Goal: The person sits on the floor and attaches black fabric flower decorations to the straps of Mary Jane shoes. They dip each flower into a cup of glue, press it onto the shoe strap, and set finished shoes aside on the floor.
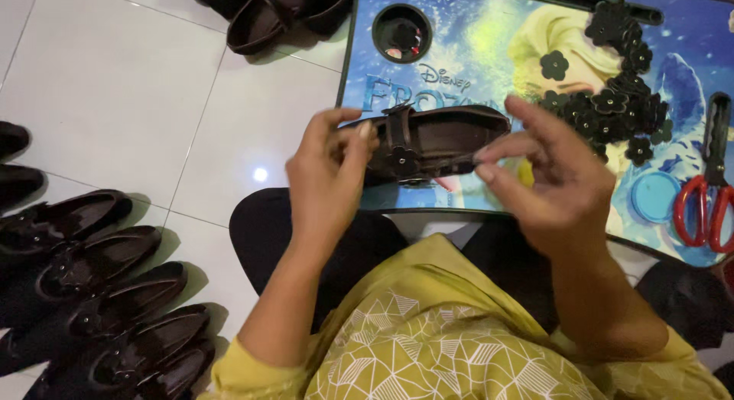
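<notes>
- Head view: we hold a dark brown strapped shoe [440, 140] level above the near edge of the blue printed lap tray [489, 33], its opening turned up towards us so the strap and its small flower trim [403, 160] face our eyes.
- Our left hand [329, 171] is closed around the shoe's heel end, thumb and fingers pinching beside the strap.
- Our right hand [554, 178] pinches the toe-side rim with thumb and forefinger, the other fingers spread loose.
- Right of the shoe on the tray lie a heap of dark flower trims [619, 102], then red-handled scissors [707, 194] near the tray's right edge.
- Left of the tray, well apart, finished-looking shoes [99, 293] line the white floor tiles [115, 79]; bare tile lies between them and the tray.
</notes>
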